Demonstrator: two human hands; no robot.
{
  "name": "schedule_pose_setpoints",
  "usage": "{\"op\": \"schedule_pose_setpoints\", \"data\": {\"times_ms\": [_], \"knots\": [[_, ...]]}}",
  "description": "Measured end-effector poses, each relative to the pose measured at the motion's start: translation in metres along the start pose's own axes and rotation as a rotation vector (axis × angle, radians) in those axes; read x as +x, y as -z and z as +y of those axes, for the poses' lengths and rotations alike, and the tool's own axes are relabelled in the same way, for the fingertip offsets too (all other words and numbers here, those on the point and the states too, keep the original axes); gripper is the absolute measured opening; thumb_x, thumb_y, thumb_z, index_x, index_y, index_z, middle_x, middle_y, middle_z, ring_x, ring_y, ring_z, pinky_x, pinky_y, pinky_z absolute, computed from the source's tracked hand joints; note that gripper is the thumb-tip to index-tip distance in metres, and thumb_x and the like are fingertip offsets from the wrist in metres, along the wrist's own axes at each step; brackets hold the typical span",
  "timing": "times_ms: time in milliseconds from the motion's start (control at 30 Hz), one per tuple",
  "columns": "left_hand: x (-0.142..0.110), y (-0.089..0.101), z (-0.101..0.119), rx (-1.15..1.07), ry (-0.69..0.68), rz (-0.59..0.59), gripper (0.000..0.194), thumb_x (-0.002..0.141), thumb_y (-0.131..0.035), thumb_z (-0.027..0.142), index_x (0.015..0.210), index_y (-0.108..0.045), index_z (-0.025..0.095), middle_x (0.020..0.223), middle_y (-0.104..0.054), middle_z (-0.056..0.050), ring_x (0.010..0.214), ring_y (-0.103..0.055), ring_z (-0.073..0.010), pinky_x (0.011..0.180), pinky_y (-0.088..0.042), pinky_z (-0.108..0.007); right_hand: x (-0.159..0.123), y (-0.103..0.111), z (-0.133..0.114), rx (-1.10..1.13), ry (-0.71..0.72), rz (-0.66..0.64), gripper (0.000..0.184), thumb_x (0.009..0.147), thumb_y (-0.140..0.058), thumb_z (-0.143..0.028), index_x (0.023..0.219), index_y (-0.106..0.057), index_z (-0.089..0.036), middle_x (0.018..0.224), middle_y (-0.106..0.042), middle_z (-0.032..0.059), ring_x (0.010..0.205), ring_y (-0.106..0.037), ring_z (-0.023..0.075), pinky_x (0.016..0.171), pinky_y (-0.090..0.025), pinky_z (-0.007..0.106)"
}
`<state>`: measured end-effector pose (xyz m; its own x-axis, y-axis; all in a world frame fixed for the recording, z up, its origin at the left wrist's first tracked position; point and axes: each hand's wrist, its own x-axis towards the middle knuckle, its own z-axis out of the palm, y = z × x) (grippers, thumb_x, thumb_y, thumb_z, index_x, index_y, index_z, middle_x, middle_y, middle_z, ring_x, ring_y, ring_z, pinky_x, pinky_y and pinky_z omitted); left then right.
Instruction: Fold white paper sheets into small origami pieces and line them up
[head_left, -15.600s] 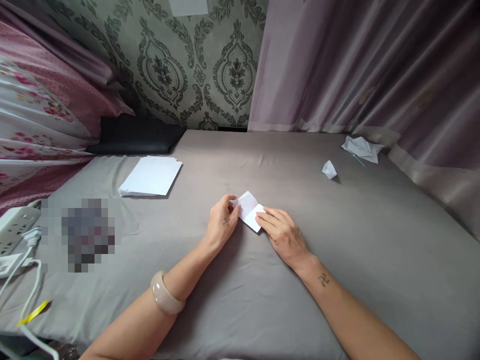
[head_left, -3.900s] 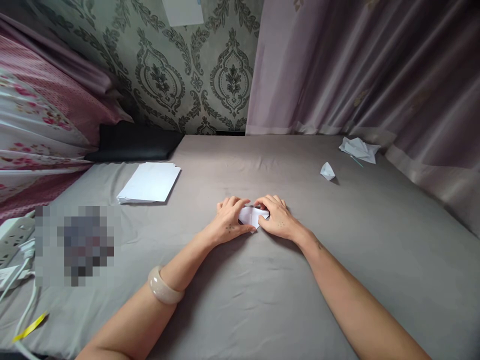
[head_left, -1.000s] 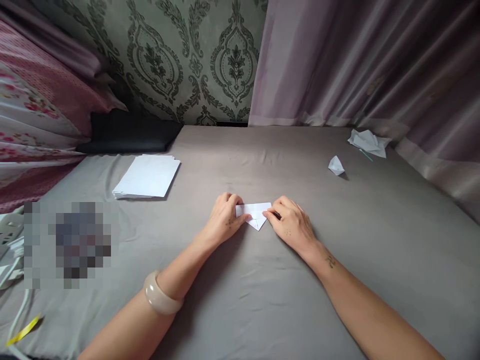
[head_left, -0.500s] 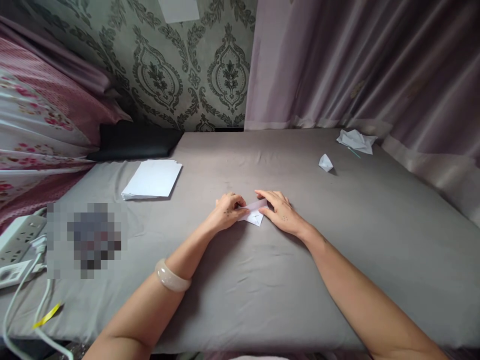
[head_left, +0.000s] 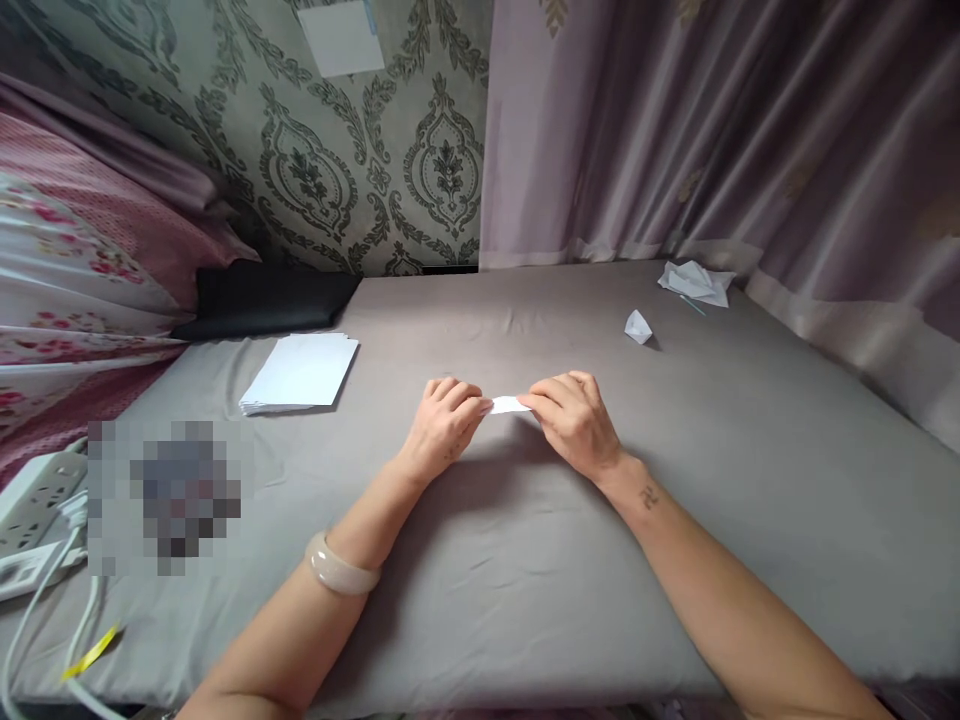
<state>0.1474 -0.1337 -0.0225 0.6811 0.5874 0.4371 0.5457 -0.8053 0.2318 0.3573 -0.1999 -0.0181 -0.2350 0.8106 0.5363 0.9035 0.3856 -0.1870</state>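
Observation:
A small piece of folded white paper [head_left: 508,405] spans the gap between my hands, above the grey cloth-covered surface [head_left: 525,560]. My left hand [head_left: 450,420] pinches its left end between thumb and fingers. At the opposite end, my right hand [head_left: 576,420] grips the paper in the same way, fingers curled. Only a narrow strip of the paper shows; its ends are hidden by my fingertips. A pale bangle circles my left forearm.
A stack of white paper [head_left: 300,370] lies at the left, near a black folded item [head_left: 270,300]. A small folded paper shape [head_left: 638,327] and crumpled papers [head_left: 697,283] sit at the back right. Power strips [head_left: 37,500] with white cables and a blurred-out patch occupy the left.
The folded paper has come up off the surface and now shows as a narrow strip. Both hands have closed into pinches at its ends. The camera view has shifted slightly.

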Motion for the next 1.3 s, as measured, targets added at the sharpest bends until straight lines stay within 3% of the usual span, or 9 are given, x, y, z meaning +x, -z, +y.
{"op": "schedule_pose_setpoints", "data": {"times_ms": [167, 333, 533, 700, 867, 1100, 1300], "knots": [[-0.001, -0.009, 0.002, 0.234, -0.085, -0.075, 0.029, 0.099, -0.032, 0.021, 0.099, -0.061, 0.021, 0.099, -0.066, -0.007, 0.090, -0.052, -0.0193, 0.087, -0.032, -0.035, -0.007, -0.017, -0.002, -0.209, 0.099, -0.035, 0.034, 0.094, -0.037, -0.008, 0.097, -0.069, -0.020, 0.089, -0.067, 0.0046, 0.085, -0.052, 0.0168, 0.091, -0.029, 0.035], [-0.007, -0.014, 0.004, 0.245, -0.141, -0.211, 0.033, 0.099, -0.029, 0.016, 0.091, -0.061, 0.018, 0.097, -0.064, -0.008, 0.088, -0.052, -0.0190, 0.086, -0.034, -0.035, -0.013, -0.019, -0.004, -0.206, 0.106, -0.195, 0.030, 0.091, -0.040, -0.006, 0.089, -0.068, -0.018, 0.087, -0.065, 0.0060, 0.084, -0.051, 0.0182, 0.092, -0.029, 0.036], [-0.018, -0.011, 0.003, 0.083, 0.022, -0.207, 0.028, 0.099, -0.034, 0.022, 0.098, -0.062, 0.019, 0.100, -0.065, -0.007, 0.091, -0.057, -0.0183, 0.084, -0.035, -0.035, -0.015, -0.016, -0.002, -0.027, -0.043, -0.235, 0.023, 0.093, -0.047, -0.016, 0.091, -0.069, -0.020, 0.092, -0.066, 0.0042, 0.084, -0.055, 0.0167, 0.086, -0.033, 0.034], [-0.017, -0.010, 0.000, -0.134, 0.311, -0.184, 0.019, 0.093, -0.050, 0.029, 0.087, -0.067, 0.020, 0.097, -0.066, -0.005, 0.092, -0.058, -0.0194, 0.082, -0.037, -0.036, -0.013, -0.014, 0.003, 0.189, -0.330, -0.246, 0.018, 0.090, -0.056, -0.027, 0.084, -0.072, -0.024, 0.092, -0.067, 0.0017, 0.085, -0.059, 0.0163, 0.077, -0.040, 0.030], [-0.012, -0.011, -0.001, -0.291, 0.536, -0.160, 0.017, 0.087, -0.058, 0.031, 0.086, -0.070, 0.019, 0.094, -0.064, -0.006, 0.088, -0.058, -0.0202, 0.081, -0.042, -0.036, -0.011, -0.015, 0.007, 0.352, -0.529, -0.248, 0.024, 0.087, -0.056, -0.037, 0.077, -0.074, -0.025, 0.091, -0.065, 0.0006, 0.070, -0.059, 0.0128, 0.065, -0.043, 0.028], [-0.010, -0.012, 0.002, -0.314, 0.646, -0.152, 0.019, 0.086, -0.057, 0.031, 0.080, -0.068, 0.018, 0.091, -0.060, -0.007, 0.086, -0.056, -0.0209, 0.075, -0.044, -0.036, -0.008, -0.022, 0.008, 0.387, -0.652, -0.218, 0.024, 0.082, -0.060, -0.038, 0.070, -0.071, -0.022, 0.092, -0.064, 0.0019, 0.067, -0.058, 0.0127, 0.064, -0.042, 0.029], [-0.008, -0.009, 0.004, -0.355, 0.700, -0.171, 0.017, 0.084, -0.058, 0.031, 0.075, -0.065, 0.018, 0.095, -0.057, -0.007, 0.088, -0.054, -0.0209, 0.077, -0.044, -0.036, -0.006, -0.024, 0.009, 0.363, -0.645, -0.228, 0.027, 0.083, -0.060, -0.037, 0.062, -0.064, -0.020, 0.090, -0.062, 0.0016, 0.066, -0.056, 0.0121, 0.064, -0.041, 0.029]]}}
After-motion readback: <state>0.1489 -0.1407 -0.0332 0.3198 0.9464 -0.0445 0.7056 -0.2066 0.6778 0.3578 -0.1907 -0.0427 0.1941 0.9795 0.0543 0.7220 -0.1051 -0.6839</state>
